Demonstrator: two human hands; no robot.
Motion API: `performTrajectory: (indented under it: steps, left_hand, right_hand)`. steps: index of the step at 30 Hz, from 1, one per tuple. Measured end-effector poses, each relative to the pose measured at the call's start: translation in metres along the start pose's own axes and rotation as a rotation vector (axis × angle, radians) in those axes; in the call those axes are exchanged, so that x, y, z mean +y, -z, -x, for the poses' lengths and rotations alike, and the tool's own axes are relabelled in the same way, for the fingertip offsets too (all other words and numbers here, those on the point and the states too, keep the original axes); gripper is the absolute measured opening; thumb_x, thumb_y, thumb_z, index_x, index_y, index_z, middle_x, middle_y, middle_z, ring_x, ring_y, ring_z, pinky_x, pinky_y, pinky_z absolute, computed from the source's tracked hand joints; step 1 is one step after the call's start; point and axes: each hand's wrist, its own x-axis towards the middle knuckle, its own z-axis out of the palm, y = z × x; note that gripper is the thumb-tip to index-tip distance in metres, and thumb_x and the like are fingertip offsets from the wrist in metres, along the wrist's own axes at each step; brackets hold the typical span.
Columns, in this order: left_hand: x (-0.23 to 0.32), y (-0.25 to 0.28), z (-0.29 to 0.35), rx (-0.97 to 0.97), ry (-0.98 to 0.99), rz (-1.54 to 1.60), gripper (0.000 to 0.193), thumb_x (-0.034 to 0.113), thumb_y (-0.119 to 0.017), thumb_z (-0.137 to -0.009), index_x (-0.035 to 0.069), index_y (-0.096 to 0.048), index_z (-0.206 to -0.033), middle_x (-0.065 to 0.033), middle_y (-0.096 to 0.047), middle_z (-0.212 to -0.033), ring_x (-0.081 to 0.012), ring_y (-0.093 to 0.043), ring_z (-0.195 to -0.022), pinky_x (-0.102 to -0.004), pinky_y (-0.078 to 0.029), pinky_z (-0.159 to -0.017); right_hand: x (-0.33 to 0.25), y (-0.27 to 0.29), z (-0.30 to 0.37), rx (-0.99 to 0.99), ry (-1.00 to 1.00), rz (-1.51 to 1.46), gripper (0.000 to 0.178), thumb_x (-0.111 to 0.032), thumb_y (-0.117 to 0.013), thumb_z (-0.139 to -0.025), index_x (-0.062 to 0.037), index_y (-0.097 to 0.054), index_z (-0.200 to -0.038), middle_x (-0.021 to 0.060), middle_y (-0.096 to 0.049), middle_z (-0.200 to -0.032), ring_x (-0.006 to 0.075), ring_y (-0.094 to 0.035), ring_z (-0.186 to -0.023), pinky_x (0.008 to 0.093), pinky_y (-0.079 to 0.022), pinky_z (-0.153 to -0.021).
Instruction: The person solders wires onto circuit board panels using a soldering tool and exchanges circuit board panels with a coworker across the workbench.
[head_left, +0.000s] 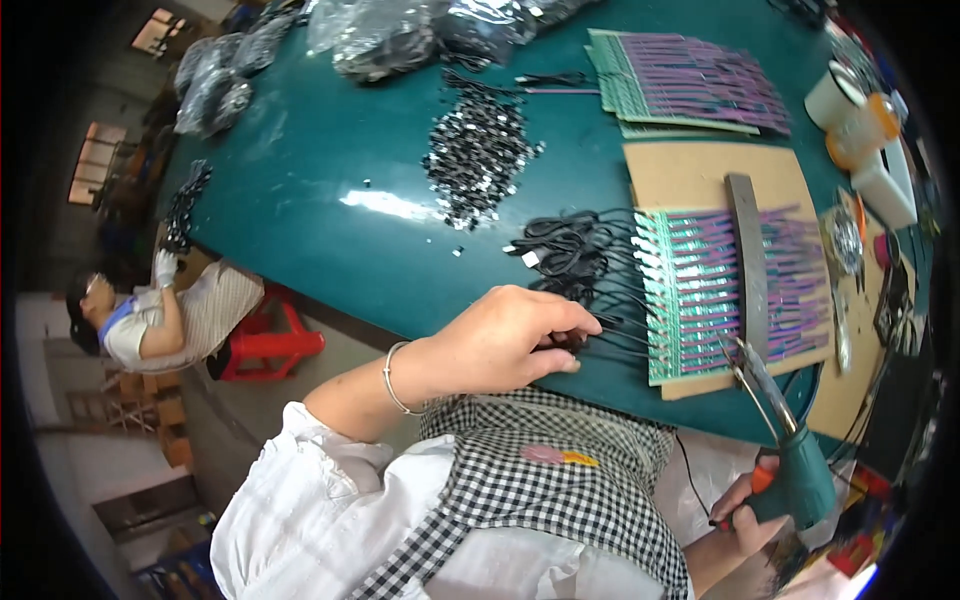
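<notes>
My left hand (505, 340) is curled at the table's front edge, its thumb and fingers closed round a thin black cable. Beside it lies a bundle of black cables (570, 250) with thin leads running to a row of green circuit boards (657, 295). Purple-and-blue strips run across the boards, and a dark flat bar (746, 270) lies over them. My right hand (745, 520) grips a green soldering gun (808, 480) by its handle. The gun's metal tip and thin feed tube point up at the near edge of the boards.
A pile of small metal connectors (480, 155) is on the green table (300, 230). Plastic bags (385, 40) lie at the back. More strip boards (690, 85) are stacked at the far right, near a white cup (833, 98). Another person (150, 320) sits left, near a red stool (275, 340).
</notes>
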Motion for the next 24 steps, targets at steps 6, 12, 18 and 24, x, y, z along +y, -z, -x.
performTrajectory:
  steps: [6,12,18,24]
  left_hand:
    - [-0.026,0.092,-0.005,0.368,0.087,-0.142,0.014,0.002,-0.061,-0.082,-0.002,-0.065,-0.094,-0.0031,-0.065,-0.081,-0.009,-0.06,-0.073,-0.0232,-0.049,-0.066]
    - [-0.099,0.183,-0.073,0.732,0.004,-0.62,0.014,0.011,-0.066,-0.077,0.007,-0.068,-0.09,-0.0078,-0.067,-0.089,-0.0208,-0.063,-0.08,-0.0312,-0.049,-0.072]
    - [-0.122,0.197,-0.133,0.462,-0.037,-0.966,0.016,0.02,-0.07,-0.074,0.014,-0.069,-0.089,-0.0042,-0.065,-0.097,-0.0239,-0.053,-0.102,-0.038,-0.042,-0.089]
    - [-0.126,0.209,-0.141,0.369,0.003,-0.928,0.013,0.02,-0.068,-0.076,0.01,-0.067,-0.084,-0.0038,-0.064,-0.087,-0.024,-0.054,-0.095,-0.0378,-0.042,-0.085]
  right_hand:
    - [-0.003,0.0,-0.004,-0.004,0.008,-0.006,0.068,-0.026,-0.074,-0.074,0.0087,-0.038,-0.119,0.0092,-0.051,-0.049,0.0141,-0.047,-0.036,0.0213,-0.039,-0.035]
    - [-0.008,-0.012,-0.005,0.034,-0.009,-0.006,0.069,-0.026,-0.076,-0.071,0.009,-0.039,-0.117,0.0101,-0.051,-0.05,0.0147,-0.048,-0.036,0.0219,-0.04,-0.035]
    - [-0.009,-0.016,0.0,0.086,0.004,0.009,0.069,-0.027,-0.077,-0.07,0.0098,-0.04,-0.114,0.0091,-0.049,-0.048,0.0148,-0.048,-0.035,0.022,-0.039,-0.033]
    - [-0.009,-0.02,-0.001,0.15,-0.012,0.009,0.069,-0.027,-0.078,-0.068,0.0105,-0.041,-0.112,0.0085,-0.049,-0.048,0.0143,-0.047,-0.034,0.0215,-0.039,-0.032]
